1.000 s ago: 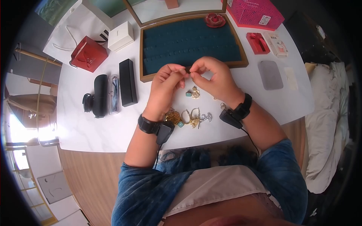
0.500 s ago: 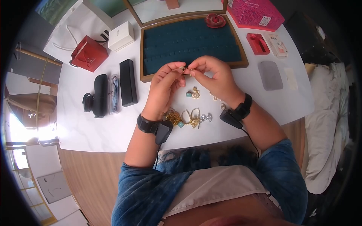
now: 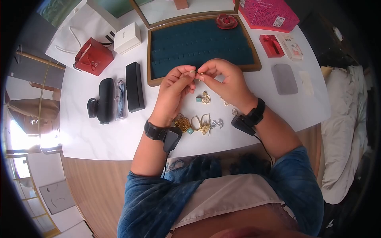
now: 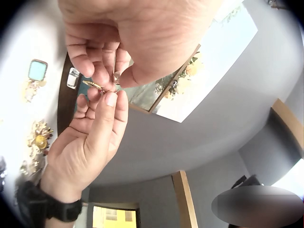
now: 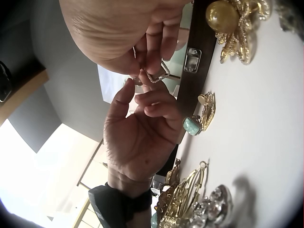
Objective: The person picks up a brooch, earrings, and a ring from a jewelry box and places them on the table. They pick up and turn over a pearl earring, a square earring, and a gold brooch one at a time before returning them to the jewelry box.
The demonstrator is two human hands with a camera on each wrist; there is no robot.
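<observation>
Both hands meet over the near edge of a wood-framed jewelry case lined in dark teal. Between finger and thumb, my right hand pinches a small gold jewelry piece edged with tiny sparkling stones. My left hand faces it, pinching a tiny round gold piece; fingers hide much of both pieces. Below the hands lie a turquoise-stone piece and a gold ornament. Nearer the body are gold jewelry, hoops and a silver sparkling piece.
Left of the hands lie a long black box, a clear case and a black case. Behind them stand a red bag and white box. At right are a grey pad and red box.
The fingers have turned the small pieces between them, and the two hands have stayed close together. The round piece in the left fingers faced the head camera half a second ago and shows less now.
</observation>
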